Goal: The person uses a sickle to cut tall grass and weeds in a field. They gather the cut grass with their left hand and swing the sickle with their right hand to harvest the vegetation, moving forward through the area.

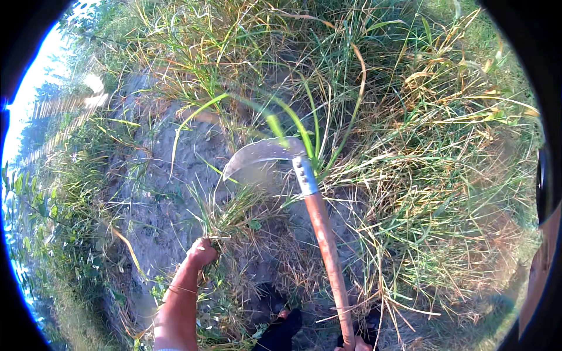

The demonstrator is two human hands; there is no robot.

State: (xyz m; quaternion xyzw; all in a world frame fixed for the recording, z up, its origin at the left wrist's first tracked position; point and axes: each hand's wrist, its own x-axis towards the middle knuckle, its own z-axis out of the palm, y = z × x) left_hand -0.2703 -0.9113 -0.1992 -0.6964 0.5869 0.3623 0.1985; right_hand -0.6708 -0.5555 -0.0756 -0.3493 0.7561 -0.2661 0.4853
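My left hand (204, 252) is closed around a tuft of cut-looking grass (239, 210) at the lower left. The blades fan out above the fist. At the bottom edge, my right hand (361, 345) grips the end of a long-handled sickle, only partly in view. The wooden handle (327, 245) rises up the picture to a riveted metal socket (304, 175). From there the curved steel blade (261, 152) reaches left, its tip above the tuft and apart from my left hand. Green grass blades (305, 127) arch up behind the socket.
Dense standing grass (246, 39) fills the far side. Flattened, dry grass (421, 193) lies to the right. Bare soil (162, 188) shows on the left beside leafy weeds (52, 228). My dark-clothed leg (281, 331) is at the bottom.
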